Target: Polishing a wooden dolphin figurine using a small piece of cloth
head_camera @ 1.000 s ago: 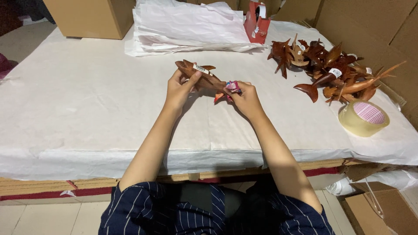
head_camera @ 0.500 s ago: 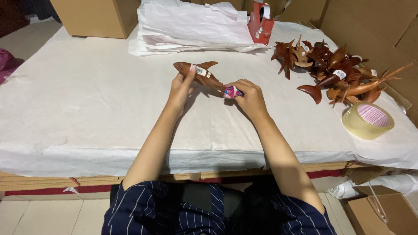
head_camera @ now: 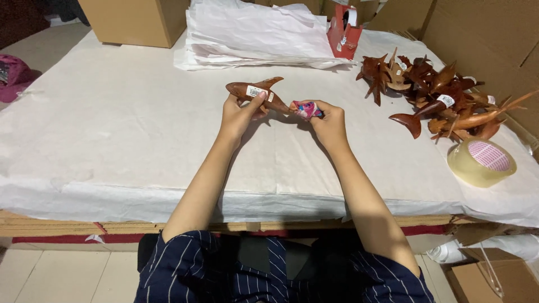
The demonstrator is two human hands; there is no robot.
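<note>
Left hand [head_camera: 240,112] grips wooden shark [head_camera: 255,91]; right hand [head_camera: 328,120] pinches pink cloth [head_camera: 306,109] (at tail).

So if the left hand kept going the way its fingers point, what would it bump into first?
The left hand already grips the wooden fish. Past that lies bare paper-covered table, then probably the stack of white paper sheets, though depth is hard to judge.

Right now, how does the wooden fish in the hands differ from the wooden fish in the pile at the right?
The held wooden fish is alone, lifted above the table between the left hand and right hand; the pile of wooden fish lies tangled on the paper. The held one has a colourful piece at its tail; the pile shows none. Both are reddish-brown wood with white stickers.
</note>
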